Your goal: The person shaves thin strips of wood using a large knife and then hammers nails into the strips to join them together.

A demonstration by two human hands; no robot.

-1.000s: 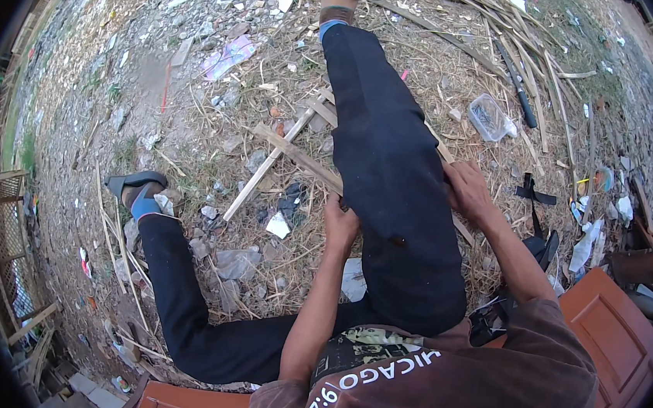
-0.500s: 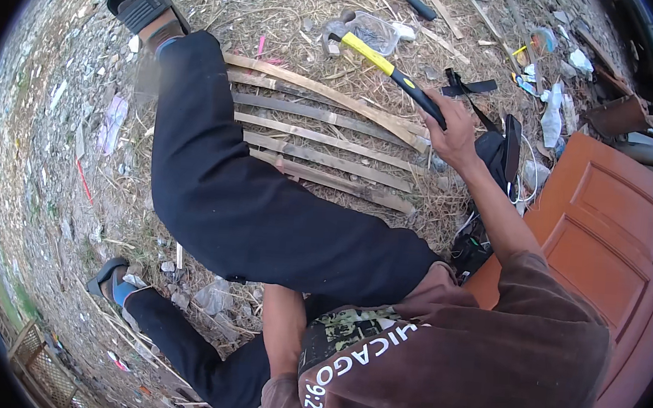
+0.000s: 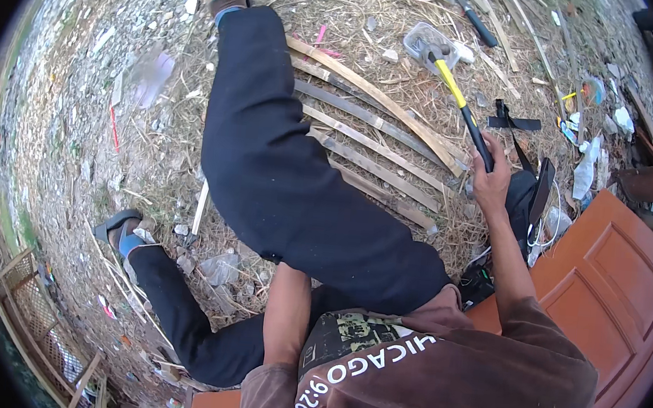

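Observation:
My right hand [image 3: 492, 176] is closed round the black grip of a hammer [image 3: 451, 83] with a yellow and black handle. The hammer slants away from me, its head over a clear plastic tub [image 3: 412, 39] whose contents are too small to make out. Whether the head touches the tub I cannot tell. Left of my right hand, several split bamboo strips [image 3: 381, 160] lie side by side on the dry grass, partly behind my raised leg. My left forearm [image 3: 286, 317] passes under that leg, which hides my left hand.
An orange-brown panelled door [image 3: 606, 287] lies at the right, under me. Beside my right wrist are a dark bag [image 3: 524, 196] and a white cable [image 3: 553, 228]. A black-handled tool [image 3: 478, 24] lies at the far side. Rubble and litter [image 3: 100, 130] cover the left; a wooden lattice [image 3: 41, 319] stands lower left.
The hammer's head has shifted from left of the plastic tub to over it, and its handle now points more steeply away from me. The whole view has turned a little.

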